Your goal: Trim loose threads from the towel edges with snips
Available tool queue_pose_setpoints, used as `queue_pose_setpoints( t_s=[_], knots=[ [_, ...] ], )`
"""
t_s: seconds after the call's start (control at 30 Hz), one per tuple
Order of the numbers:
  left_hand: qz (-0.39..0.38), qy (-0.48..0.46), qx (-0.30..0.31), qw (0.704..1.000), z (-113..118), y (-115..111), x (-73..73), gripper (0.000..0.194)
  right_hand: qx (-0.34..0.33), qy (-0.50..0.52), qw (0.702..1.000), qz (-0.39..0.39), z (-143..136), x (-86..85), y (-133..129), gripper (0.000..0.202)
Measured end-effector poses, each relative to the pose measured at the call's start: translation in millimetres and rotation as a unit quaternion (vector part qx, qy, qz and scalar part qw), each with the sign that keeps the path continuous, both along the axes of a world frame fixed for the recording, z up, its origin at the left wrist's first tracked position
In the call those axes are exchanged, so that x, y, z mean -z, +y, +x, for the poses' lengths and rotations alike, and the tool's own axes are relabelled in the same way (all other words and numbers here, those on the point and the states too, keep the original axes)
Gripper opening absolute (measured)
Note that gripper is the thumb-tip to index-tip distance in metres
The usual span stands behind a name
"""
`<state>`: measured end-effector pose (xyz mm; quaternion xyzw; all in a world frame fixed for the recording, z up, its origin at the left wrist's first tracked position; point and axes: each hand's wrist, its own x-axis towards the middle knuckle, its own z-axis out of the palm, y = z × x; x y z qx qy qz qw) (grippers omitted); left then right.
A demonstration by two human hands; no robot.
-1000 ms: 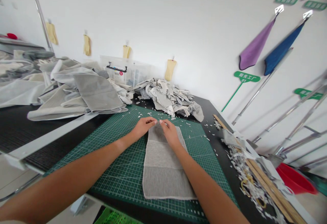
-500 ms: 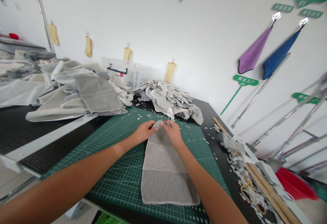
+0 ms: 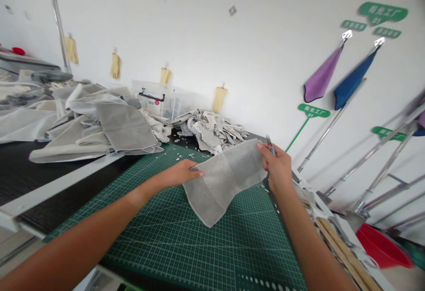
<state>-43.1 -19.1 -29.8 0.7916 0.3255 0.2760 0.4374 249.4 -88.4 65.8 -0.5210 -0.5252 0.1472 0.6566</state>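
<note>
A grey cloth point(image 3: 226, 176) with stitched edges is held up at a slant above the green cutting mat point(image 3: 159, 233). My left hand point(image 3: 181, 172) pinches its left edge between thumb and fingers. At the upper right corner, my right hand point(image 3: 278, 162) grips the cloth. Tucked in that same hand is a small blue-handled tool, seemingly thread snips point(image 3: 270, 145), with its dark tips pointing up; the fingers hide most of it. The cloth's lower corner hangs free over the mat.
Grey cloths point(image 3: 126, 125) lie heaped on the dark table at left. A second pile of cloths point(image 3: 212, 129) and a clear plastic box point(image 3: 152, 101) stand at the back. Wooden strips point(image 3: 341, 246) line the right edge. A red basin point(image 3: 381, 246) is beyond.
The cloth has been lifted off the mat and turned sideways. My right hand has moved right and up with its corner, while my left hand has shifted slightly left and down.
</note>
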Motion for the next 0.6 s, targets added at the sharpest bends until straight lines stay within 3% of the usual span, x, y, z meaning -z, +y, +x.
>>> queue_pose_setpoints(
  t_s=[0.13, 0.27, 0.37, 0.47, 0.6],
  knots=[
    [-0.024, -0.089, -0.002, 0.996, -13.4, -13.4, -38.7, 0.042, -0.02, 0.093, 0.995, 0.023, 17.3, -20.1, -43.5, 0.036],
    [-0.068, -0.141, 0.032, 0.987, -26.2, -36.0, -79.4, 0.045, -0.029, 0.124, 0.992, 0.011, 24.8, -28.3, -87.0, 0.029],
    [-0.103, -0.14, 0.075, 0.982, -34.0, -44.5, -95.0, 0.045, -0.034, 0.153, 0.987, -0.012, 27.9, -26.2, -114.8, 0.028],
    [-0.1, -0.09, 0.083, 0.987, -34.4, -39.3, -85.0, 0.043, -0.031, 0.178, 0.982, -0.058, 34.6, -10.1, -130.9, 0.037],
    [-0.074, -0.011, 0.04, 0.996, -23.7, -18.6, -38.9, 0.038, -0.054, 0.179, 0.964, -0.187, 49.3, 36.5, -126.0, 0.047]
  ],
)
